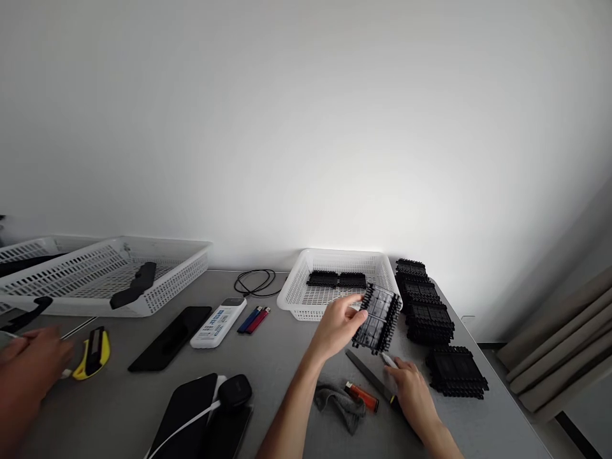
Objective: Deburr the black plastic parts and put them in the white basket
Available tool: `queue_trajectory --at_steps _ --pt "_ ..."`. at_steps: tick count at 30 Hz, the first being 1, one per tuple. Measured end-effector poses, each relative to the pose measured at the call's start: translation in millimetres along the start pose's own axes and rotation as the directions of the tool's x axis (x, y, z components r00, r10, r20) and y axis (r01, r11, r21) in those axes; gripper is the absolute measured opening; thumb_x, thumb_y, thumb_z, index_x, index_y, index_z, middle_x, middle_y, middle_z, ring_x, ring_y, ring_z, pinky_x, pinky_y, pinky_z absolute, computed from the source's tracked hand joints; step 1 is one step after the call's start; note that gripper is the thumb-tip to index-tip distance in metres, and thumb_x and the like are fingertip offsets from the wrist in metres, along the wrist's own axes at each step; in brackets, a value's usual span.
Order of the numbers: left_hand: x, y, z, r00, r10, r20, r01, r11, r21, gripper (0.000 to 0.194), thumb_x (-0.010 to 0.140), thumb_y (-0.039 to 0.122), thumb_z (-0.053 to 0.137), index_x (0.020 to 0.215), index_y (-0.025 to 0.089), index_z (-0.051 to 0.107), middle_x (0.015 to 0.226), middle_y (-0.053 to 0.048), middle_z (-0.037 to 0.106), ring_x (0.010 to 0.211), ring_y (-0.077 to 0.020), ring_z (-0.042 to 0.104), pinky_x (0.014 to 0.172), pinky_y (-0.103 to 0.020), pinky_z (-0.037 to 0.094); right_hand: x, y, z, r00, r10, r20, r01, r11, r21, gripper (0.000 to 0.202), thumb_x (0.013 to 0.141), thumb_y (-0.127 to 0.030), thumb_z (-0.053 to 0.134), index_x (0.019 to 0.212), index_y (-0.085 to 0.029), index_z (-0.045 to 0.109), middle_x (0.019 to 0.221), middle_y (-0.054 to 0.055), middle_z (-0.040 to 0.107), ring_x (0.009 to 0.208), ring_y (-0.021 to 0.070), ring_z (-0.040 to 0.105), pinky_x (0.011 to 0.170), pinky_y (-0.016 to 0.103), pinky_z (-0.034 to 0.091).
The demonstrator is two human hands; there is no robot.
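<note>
My left hand [337, 325] grips a black ribbed plastic part [378, 319] by its left edge, tilted above the table in front of a white basket [310, 309]. Just below that part, my right hand [415, 392] is closed on a slim white pen-like tool [389, 361], whose tip points up at the part's lower edge. A long flat file [370, 375] lies beside the right hand, which partly hides its handle. Near it are an orange lighter [362, 396] and a crumpled grey cloth [340, 405]. Inside the basket lie two similar black parts [337, 279].
Stacks of black parts [425, 309] line the right table edge, with another stack [456, 371] nearer. Leftward lie two lighters [253, 320], a white power bank [218, 324], phones [169, 338] and a yellow cutter [93, 354]. Another person's hands [36, 360] work at far left.
</note>
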State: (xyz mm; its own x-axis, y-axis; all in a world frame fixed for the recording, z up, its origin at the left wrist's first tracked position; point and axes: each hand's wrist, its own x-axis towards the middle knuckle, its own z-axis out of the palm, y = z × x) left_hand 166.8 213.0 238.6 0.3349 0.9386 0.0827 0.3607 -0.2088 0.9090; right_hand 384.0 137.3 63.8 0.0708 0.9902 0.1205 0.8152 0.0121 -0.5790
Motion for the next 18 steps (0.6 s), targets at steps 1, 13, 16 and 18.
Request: queue_trajectory --at_steps 1,13,16,18 --pt "-2.3 2.1 3.2 1.0 0.004 0.03 -0.006 0.998 0.057 0.06 0.088 0.046 0.053 0.14 0.015 0.052 0.099 -0.01 0.076 0.085 -0.0236 0.071 0.076 -0.034 0.055 2.8 -3.6 -8.8 0.998 -0.002 -0.059 0.008 0.995 0.101 0.04 0.093 -0.02 0.041 0.118 -0.023 0.073 0.128 0.011 0.066 0.119 0.0295 0.06 0.099 0.039 0.046" --pt "15.1 -3.0 -6.9 0.977 0.197 -0.086 -0.186 0.975 0.121 0.039 0.083 0.05 0.061 0.109 0.023 0.073 0.113 -0.007 0.074 0.105 -0.0249 0.068 0.091 -0.035 0.052 94.0 -77.1 -88.6 0.992 -0.127 -0.012 0.095 0.67 0.737 0.044 0.079 -0.059 0.067 0.073 -0.016 0.065 0.068 0.002 0.062 0.065 0.0152 0.054 0.059 0.025 0.044" --pt "44.3 -19.0 -36.3 0.977 0.095 -0.188 -0.066 0.986 0.155 0.044 0.083 0.055 0.062 0.112 0.023 0.068 0.103 -0.006 0.074 0.092 -0.0225 0.07 0.077 -0.03 0.056 134.8 -90.1 -71.3 1.0 0.027 -0.014 -0.005 0.592 0.806 0.046 0.071 -0.062 0.072 0.068 -0.017 0.058 0.06 -0.002 0.052 0.054 0.0114 0.044 0.049 0.024 0.037" --pt "67.1 -34.8 -54.8 0.962 0.024 -0.271 0.057 0.957 0.284 0.042 0.083 0.053 0.063 0.109 0.021 0.067 0.098 -0.006 0.074 0.09 -0.0225 0.07 0.075 -0.03 0.055 165.6 -100.8 -54.0 0.997 0.071 0.008 -0.048 0.588 0.807 0.044 0.077 -0.06 0.067 0.069 -0.018 0.055 0.057 -0.004 0.048 0.051 0.0102 0.041 0.046 0.024 0.037"
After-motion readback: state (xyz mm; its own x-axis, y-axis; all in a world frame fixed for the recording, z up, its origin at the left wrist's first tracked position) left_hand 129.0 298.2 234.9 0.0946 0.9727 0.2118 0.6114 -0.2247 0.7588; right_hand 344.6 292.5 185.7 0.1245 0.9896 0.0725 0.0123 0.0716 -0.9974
